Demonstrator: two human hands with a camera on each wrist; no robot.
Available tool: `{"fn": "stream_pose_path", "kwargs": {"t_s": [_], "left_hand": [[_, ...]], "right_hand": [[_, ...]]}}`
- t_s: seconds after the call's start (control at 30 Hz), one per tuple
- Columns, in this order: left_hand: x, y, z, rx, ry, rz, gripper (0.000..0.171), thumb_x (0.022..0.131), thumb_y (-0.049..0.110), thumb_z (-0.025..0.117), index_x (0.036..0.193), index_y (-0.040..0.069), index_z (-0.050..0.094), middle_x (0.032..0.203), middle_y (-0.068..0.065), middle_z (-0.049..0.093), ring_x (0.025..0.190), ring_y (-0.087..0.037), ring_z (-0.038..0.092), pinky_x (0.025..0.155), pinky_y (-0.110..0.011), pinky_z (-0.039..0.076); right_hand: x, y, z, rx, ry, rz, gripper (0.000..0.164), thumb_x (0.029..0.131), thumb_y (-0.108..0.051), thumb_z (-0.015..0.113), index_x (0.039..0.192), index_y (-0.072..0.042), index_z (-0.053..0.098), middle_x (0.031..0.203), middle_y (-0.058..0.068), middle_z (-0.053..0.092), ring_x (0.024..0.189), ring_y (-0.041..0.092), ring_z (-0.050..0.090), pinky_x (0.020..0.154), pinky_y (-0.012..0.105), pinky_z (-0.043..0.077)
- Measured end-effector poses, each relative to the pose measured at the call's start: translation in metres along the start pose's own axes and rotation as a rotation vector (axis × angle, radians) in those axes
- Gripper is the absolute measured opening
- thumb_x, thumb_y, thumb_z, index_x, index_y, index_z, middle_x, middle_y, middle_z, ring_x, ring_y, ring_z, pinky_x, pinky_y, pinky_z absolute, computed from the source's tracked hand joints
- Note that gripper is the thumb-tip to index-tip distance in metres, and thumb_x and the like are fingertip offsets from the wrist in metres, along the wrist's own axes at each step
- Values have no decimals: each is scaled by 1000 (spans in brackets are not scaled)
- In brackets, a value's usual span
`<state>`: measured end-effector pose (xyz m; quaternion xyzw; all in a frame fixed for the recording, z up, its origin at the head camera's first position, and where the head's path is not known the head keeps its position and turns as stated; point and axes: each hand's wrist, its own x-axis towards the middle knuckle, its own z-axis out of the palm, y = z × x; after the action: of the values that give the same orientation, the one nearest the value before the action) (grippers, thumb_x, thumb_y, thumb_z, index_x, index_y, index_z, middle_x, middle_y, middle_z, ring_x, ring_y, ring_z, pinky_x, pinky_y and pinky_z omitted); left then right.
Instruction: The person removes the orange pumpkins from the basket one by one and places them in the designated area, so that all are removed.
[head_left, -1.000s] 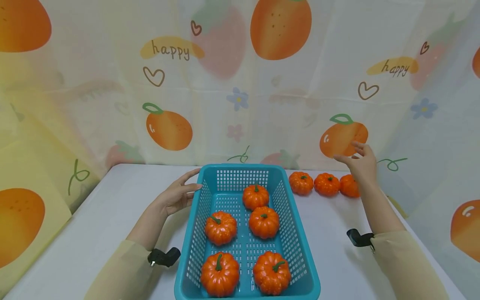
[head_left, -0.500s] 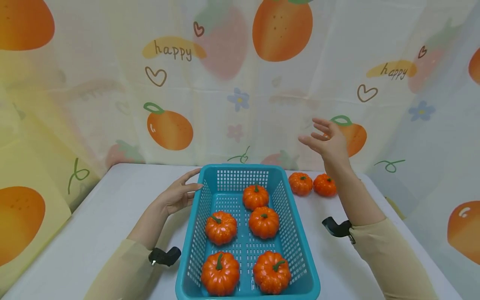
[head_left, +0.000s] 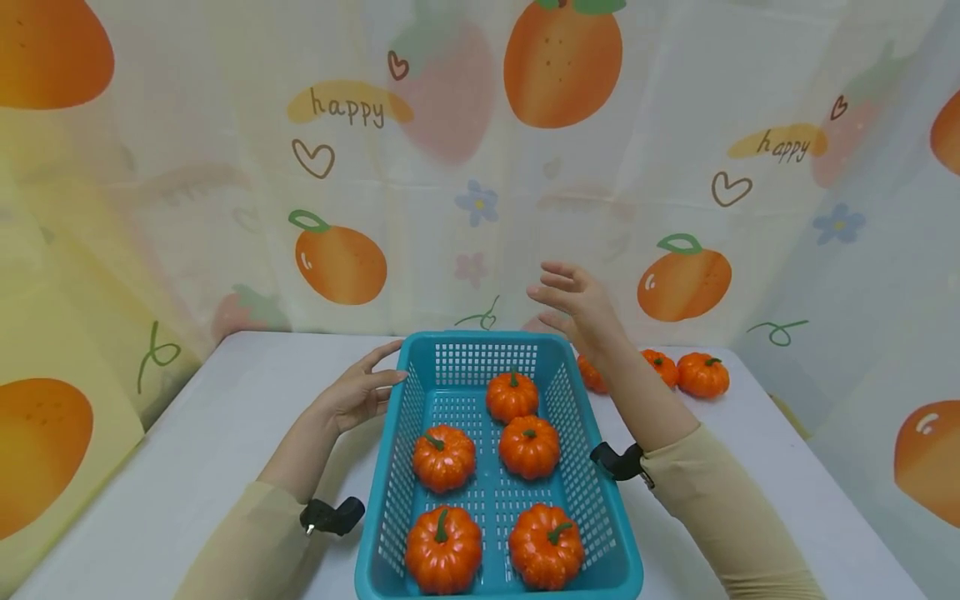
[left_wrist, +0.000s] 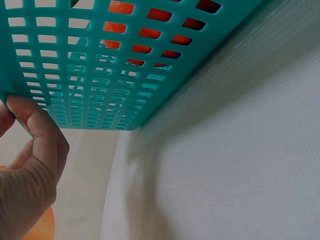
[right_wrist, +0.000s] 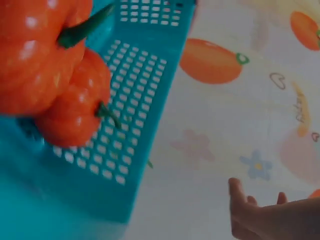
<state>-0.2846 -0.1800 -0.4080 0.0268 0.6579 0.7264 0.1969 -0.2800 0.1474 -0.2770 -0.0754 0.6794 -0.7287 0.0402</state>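
Turquoise perforated plastic basket (head_left: 626, 533) holds five glossy orange ribbed pumpkins (head_left: 528, 448)

It stands on the white desk (head_left: 187, 467), the left hand (head_left: 356, 398) pinching its left rim. The right hand (head_left: 585, 312), fingers loosely spread, hovers near the far right corner. Three more pumpkins (head_left: 702, 377) sit to the basket's right.

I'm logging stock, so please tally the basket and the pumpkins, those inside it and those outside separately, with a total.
Blue basket: 1
Pumpkins inside it: 5
Pumpkins outside it, in view: 3
Total: 9
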Motion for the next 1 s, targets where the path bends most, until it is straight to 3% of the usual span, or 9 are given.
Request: {"fn": "stream_pose_path", "kwargs": {"t_s": [0.2,0.47,0.67,0.83,1.0], "left_hand": [[2,0,0,-13,-20,6,72,99,17,60,158,26,19,109,3,63,91,-12,71,81,-28,62],[1,0,1,-6,-17,4,74,98,17,60,158,26,18,112,2,62,94,-14,70,82,-30,62],[2,-1,2,3,-16,5,72,99,17,59,158,26,18,113,2,60,97,-14,68,84,-28,61],[3,-2,2,-5,-16,1,73,98,18,60,158,26,19,113,3,61,97,-13,69,84,-28,61],[2,-1,-1,-9,-10,-2,74,98,18,61,158,26,19,113,3,61,96,-13,69,83,-29,62]], "right_hand": [[13,18,2,58,-25,149,61,98,-13,57,152,-9,31,158,18,32,146,39,33,122,54,30],[18,40,15,-198,-35,341,62,92,-19,66,148,-10,40,158,13,35,146,43,30,120,62,27],[19,61,29,-345,32,399,66,85,-23,75,143,-11,48,160,13,31,146,45,28,117,65,29],[19,68,34,-377,76,412,67,83,-23,77,142,-9,47,159,13,31,146,45,28,119,64,27],[22,74,36,-408,57,417,69,83,-19,76,143,-5,46,158,13,36,148,44,26,122,58,28]]}}
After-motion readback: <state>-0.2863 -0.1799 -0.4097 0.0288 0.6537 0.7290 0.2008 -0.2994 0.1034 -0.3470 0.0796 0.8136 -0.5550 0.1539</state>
